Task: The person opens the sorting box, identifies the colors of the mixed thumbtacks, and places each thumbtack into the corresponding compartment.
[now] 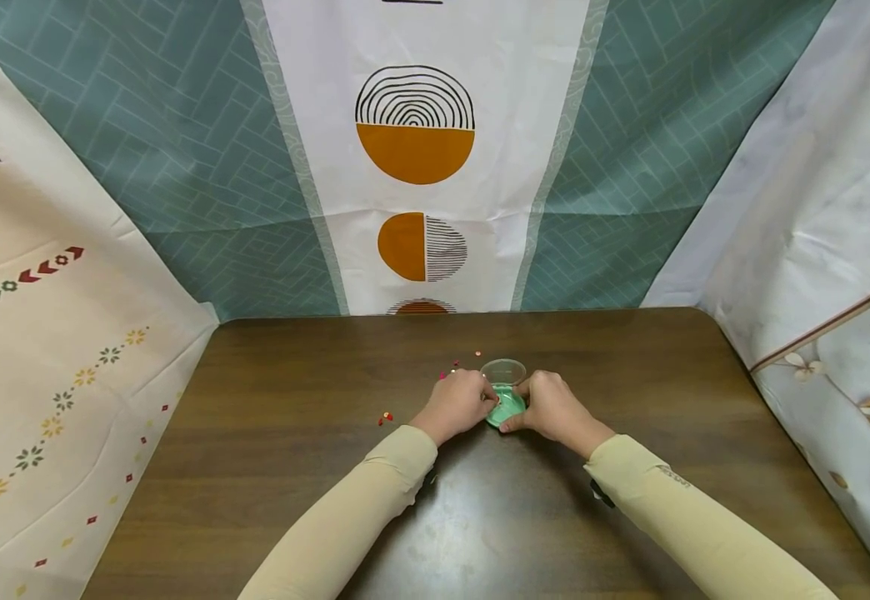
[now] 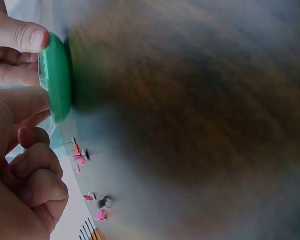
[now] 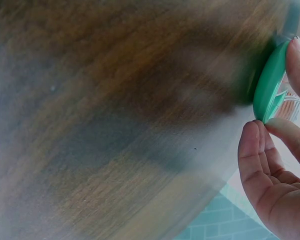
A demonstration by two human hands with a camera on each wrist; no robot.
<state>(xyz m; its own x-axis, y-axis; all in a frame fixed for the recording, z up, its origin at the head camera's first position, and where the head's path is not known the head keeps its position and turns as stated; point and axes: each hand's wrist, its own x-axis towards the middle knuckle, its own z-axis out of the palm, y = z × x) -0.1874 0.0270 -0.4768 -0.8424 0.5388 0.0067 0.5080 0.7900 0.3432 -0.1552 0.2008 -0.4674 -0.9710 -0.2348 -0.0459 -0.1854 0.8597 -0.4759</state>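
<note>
A small round green case [image 1: 510,408] lies on the table with its clear lid [image 1: 503,364] raised at the far side. My right hand [image 1: 551,404] grips the case by its rim, the thumb at the near edge and fingers at the far edge. From the other side, my left hand [image 1: 459,402] reaches in, index finger and thumb together over the inside and the other fingers curled. Whether a pin is between those fingertips, I cannot tell. Small coloured thumbtacks [image 2: 80,156] with thin metal points lie loose beyond the left hand.
The brown wooden table [image 1: 292,483] runs back to a patterned curtain [image 1: 210,167]. Several more tacks [image 1: 386,416] lie left of the left hand, and one [image 1: 477,353] sits behind it. Light cloth [image 1: 840,275] hangs along the right side.
</note>
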